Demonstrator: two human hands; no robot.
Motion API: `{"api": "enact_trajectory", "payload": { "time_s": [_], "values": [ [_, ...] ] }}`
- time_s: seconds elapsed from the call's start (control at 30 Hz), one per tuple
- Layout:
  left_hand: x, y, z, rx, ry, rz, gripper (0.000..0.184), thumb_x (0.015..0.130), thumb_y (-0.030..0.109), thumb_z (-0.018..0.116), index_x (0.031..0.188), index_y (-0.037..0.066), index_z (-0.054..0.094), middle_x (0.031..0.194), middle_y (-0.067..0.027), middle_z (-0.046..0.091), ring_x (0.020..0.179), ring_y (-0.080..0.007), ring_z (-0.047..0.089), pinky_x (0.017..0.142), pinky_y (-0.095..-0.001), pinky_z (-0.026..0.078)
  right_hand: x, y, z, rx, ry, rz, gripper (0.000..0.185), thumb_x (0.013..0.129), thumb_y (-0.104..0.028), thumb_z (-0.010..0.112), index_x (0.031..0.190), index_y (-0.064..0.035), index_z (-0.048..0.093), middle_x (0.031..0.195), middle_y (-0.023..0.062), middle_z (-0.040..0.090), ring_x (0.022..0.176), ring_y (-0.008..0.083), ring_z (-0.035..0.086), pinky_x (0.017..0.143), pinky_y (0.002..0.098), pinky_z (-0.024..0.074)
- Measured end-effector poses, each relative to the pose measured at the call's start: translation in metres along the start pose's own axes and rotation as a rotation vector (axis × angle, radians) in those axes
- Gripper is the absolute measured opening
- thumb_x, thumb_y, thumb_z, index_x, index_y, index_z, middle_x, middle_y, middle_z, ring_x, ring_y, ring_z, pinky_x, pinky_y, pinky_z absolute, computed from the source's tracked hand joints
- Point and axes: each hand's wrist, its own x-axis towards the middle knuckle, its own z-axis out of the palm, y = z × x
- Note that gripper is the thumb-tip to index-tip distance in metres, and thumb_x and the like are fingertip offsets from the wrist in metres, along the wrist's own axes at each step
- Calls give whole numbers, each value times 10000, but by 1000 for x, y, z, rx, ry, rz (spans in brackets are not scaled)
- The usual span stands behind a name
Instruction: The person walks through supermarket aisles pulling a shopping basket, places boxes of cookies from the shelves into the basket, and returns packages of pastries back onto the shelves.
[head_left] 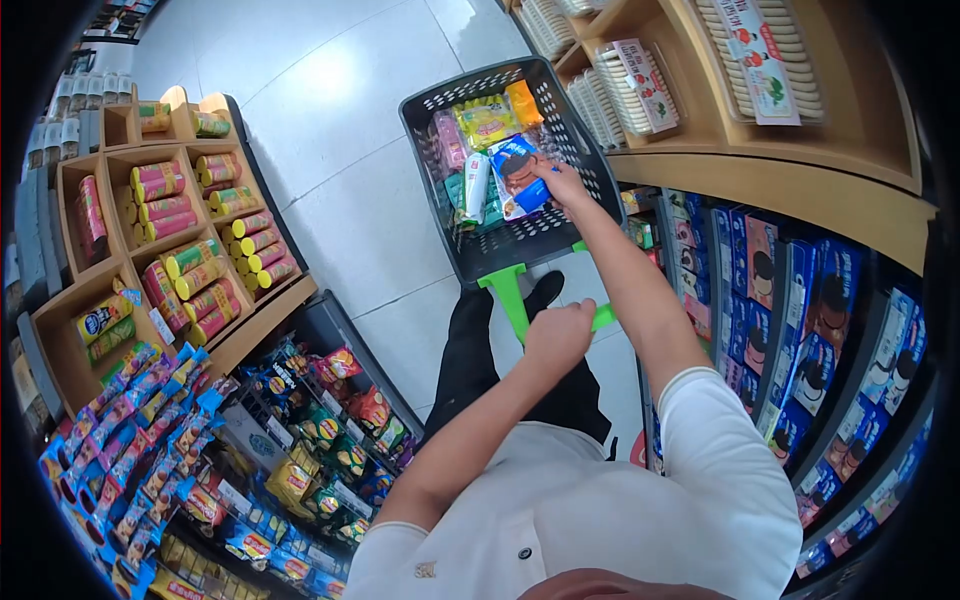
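With my left hand (560, 335) I grip the bright green handle (512, 300) of a dark grey shopping basket (428, 165), fingers wrapped round it. My right hand (562, 184) reaches inside the basket and grasps the edge of a blue cookie box (519, 172) with dark round cookies printed on it. Beside the box lies a white tube-shaped package (476, 186). Farther in are a yellow packet (487, 120), a pink packet (449, 140) and an orange packet (522, 102). A green packet (455, 200) is partly covered by the white package.
On the left, a wooden shelf (120, 160) holds pink and yellow canisters (160, 183), with chip bags (330, 430) below. Blue cookie boxes (815, 375) fill the right rack. Above it, a wooden shelf (780, 160) carries packs of pale sticks (640, 85). Tiled floor (335, 190) runs between.
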Motion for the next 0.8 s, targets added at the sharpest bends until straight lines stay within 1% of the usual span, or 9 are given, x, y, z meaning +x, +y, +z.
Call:
{"api": "enact_trajectory", "payload": {
  "time_s": [0.07,0.13,0.27,0.4,0.43,0.47,0.53,0.67,0.8],
  "values": [
    [0,-1,3,-14,5,-14,168,833,203,637,842,57,554,692,-125,651,598,-320,664,533,-439,522,24,5,13,33,-4,10,639,781,-380,762,1255,-4,558,728,19,596,501,93,514,388,268,338],
    [0,-2,3,-16,-4,-9,157,833,193,628,846,53,558,688,-122,648,597,-317,665,531,-427,525,41,14,22,9,-8,-10,571,839,-389,734,1289,-80,564,765,0,589,559,83,514,426,224,387],
    [0,-3,3,-33,-49,-21,174,816,198,651,865,52,569,700,-121,654,611,-314,671,545,-428,531,52,30,37,-46,34,33,505,884,-208,706,1345,-80,545,830,22,604,614,103,551,486,254,483],
    [-1,-1,3,-48,-52,-23,208,807,213,677,882,49,575,730,-125,664,638,-318,679,563,-445,535,41,47,28,-263,-87,-40,501,874,-145,702,1338,-25,555,1178,124,612,862,213,650,546,316,549],
    [0,1,3,-47,-49,-1,208,807,213,677,882,49,575,730,-125,664,638,-318,679,563,-445,535,38,57,23,-381,-30,-246,452,812,-176,715,1229,-16,649,1051,204,701,922,289,697,797,406,556],
    [0,2,2,-35,-70,-9,217,813,220,679,893,46,575,739,-126,666,643,-323,680,566,-450,535,10,36,14,-653,-41,-413,447,864,-165,716,1257,14,604,1089,133,664,983,195,654,770,319,550],
    [1,3,-3,-15,-87,-2,227,819,226,681,903,44,575,749,-127,668,649,-328,681,569,-455,535,-32,20,-1,-523,-119,-570,434,848,-231,704,1213,-2,642,1058,208,696,994,317,680,879,382,516],
    [2,3,-7,-22,-25,24,178,828,187,642,886,32,579,691,-146,662,619,-335,678,572,-459,545,-139,-8,-55,-489,-294,-643,380,870,-264,703,1135,4,656,937,168,713,862,310,699,764,375,534],
    [3,3,-3,-45,-58,-20,289,840,250,682,997,21,601,713,-174,669,649,-387,664,593,-512,520,-220,1,-100,-690,-228,-639,391,899,-390,641,1006,-16,684,809,172,693,770,326,692,704,413,532]
  ]
}}
